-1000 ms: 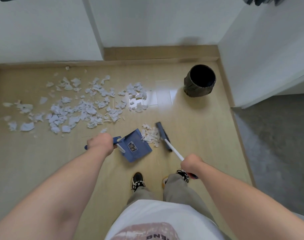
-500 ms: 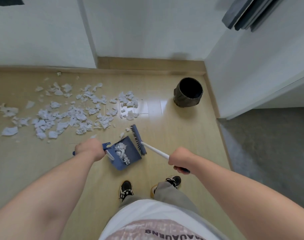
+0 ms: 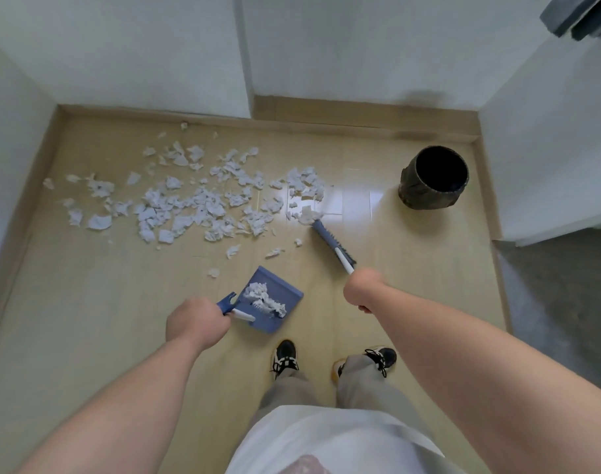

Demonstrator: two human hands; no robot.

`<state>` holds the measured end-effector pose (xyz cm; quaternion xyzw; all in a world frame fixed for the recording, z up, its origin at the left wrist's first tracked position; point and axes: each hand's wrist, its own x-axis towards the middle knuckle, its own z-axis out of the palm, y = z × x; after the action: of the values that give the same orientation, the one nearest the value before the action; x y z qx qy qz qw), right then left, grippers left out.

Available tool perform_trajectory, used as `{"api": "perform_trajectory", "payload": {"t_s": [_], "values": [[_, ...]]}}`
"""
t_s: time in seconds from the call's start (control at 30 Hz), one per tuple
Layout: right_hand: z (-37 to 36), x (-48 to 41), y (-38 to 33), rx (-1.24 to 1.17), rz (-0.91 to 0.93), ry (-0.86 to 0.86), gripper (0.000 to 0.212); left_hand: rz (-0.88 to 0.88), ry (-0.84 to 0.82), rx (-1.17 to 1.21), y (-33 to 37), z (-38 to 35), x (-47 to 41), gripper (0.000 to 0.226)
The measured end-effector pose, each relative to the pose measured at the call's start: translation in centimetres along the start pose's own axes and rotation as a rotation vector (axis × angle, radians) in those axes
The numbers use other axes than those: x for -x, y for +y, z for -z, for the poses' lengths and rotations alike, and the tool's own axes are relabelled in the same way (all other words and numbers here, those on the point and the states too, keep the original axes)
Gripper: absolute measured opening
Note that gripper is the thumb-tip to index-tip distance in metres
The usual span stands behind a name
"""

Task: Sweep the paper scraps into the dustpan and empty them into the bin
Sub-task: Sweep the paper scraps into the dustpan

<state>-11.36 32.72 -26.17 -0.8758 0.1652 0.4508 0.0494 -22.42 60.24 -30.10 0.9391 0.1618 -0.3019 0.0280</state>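
On the floor (image 3: 411,302) near the bin (image 3: 425,199), the sweeping is barely begun.
One small clump sits in the dustpan (image 3: 282,285); most paper scraps (image 3: 196,203) lie scattered beyond. The left hand (image 3: 196,323) has its fingers curled round the pan's handle, and the right hand (image 3: 362,289) grips the brush (image 3: 329,236) at the pile's edge.

Light wood floor (image 3: 87,336) w/ glare patch nr centre. White walls (image 3: 138,46) on 3 sides, wood skirting (image 3: 360,112) at back. Grey carpet (image 3: 565,319) to rt. Black-white sneakers (image 3: 285,357), grey trousers (image 3: 358,384).
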Motion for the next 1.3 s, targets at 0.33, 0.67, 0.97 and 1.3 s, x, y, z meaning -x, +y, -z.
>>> {"api": "perform_trajectory", "payload": {"t_s": [0.33,0.67,0.97,1.3], "values": [[-2.2,1.9,-1.9,0.18,0.115,-0.059,0.035,0.195,0.045,0.072,-2.0,-1.9,1.0,0.046],[0.4,5.3,0.4,0.34,0.227,-0.042,0.017,0.204,0.031,0.135,-1.3,-0.6,-0.1,0.042],[0.2,6.5,2.0,0.201,0.152,0.051,0.02,0.157,0.046,0.204,0.0,-0.3,1.7,0.042],[0.0,7.4,2.6,-0.458,-0.049,0.078,0.008,-0.001,0.191,0.157,3.1,5.1,2.7,0.041]]}}
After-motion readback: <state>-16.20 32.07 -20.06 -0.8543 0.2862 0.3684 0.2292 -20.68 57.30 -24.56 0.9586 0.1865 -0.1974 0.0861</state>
